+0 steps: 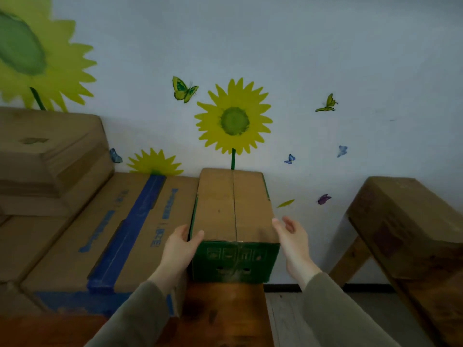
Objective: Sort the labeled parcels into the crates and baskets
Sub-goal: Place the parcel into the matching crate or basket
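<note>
Sunflower decals [234, 121] and butterflies [184, 90] dot the pale wall [350, 46].

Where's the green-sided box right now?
Head view, centre: the green-sided box stands on the wooden surface by the wall, below the sunflower decal, right of the blue-taped carton. The left hand holds its near left corner.

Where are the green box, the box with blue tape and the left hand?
green box [233, 206]: head view, on its brown top flap.
box with blue tape [127, 231]: head view, on the tape strip.
left hand [180, 244]: head view, on the middle of the hand.
</note>
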`<move>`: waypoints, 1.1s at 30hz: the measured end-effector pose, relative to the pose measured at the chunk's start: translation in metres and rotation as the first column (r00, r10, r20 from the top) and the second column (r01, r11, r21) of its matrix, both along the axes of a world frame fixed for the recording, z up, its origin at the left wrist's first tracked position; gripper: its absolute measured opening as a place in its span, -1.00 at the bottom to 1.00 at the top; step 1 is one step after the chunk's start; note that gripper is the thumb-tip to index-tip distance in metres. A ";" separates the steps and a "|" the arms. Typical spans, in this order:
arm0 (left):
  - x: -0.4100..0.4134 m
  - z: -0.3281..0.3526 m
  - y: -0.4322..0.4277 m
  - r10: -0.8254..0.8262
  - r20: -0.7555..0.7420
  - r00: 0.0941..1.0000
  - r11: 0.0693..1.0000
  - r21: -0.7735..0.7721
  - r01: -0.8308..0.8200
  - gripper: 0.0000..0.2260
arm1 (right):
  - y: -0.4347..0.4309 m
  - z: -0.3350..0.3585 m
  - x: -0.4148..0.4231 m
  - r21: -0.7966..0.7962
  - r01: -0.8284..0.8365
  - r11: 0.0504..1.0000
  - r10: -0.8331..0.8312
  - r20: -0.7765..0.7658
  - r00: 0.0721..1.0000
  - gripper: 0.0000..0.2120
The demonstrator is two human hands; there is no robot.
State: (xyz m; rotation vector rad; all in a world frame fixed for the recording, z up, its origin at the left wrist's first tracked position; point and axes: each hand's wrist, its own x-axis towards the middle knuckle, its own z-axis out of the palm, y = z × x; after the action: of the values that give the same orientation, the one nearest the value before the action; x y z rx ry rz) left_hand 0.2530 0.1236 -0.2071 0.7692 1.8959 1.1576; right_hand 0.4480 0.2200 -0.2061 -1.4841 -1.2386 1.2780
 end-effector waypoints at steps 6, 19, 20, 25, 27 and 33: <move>-0.002 -0.013 0.018 -0.014 -0.001 1.000 0.997 -0.070 0.014 -0.50 | 0.016 -0.022 -0.007 -0.109 -0.030 0.994 0.029 -0.011 1.000 -0.36; -0.015 -0.052 0.026 -0.065 -0.040 0.997 0.995 -0.073 0.062 -0.48 | 0.013 -0.045 -0.010 -0.194 -0.035 0.980 0.046 0.050 0.998 -0.45; -0.016 -0.053 0.025 -0.066 -0.035 0.997 0.996 -0.071 0.063 -0.47 | 0.012 -0.044 -0.010 -0.194 -0.035 0.980 0.045 0.047 0.998 -0.47; -0.016 -0.058 0.019 -0.081 -0.024 0.996 0.995 -0.054 0.079 -0.50 | 0.001 -0.046 -0.006 -0.182 -0.022 0.983 0.030 0.044 0.999 -0.59; -0.012 -0.056 0.011 -0.073 -0.004 0.997 0.997 -0.041 0.072 -0.52 | -0.008 -0.046 -0.003 -0.175 -0.010 0.984 0.018 0.046 0.999 -0.55; 0.002 -0.050 -0.022 -0.050 0.074 0.996 0.998 -0.025 0.052 -0.55 | -0.040 -0.044 0.015 -0.173 -0.012 0.985 0.010 -0.013 1.000 -0.58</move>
State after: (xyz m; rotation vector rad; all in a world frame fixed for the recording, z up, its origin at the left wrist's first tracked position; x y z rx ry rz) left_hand 0.2549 0.1016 -0.2573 0.7463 1.8181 1.1117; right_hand 0.4633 0.1800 -0.2506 -1.5906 -1.1534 1.4296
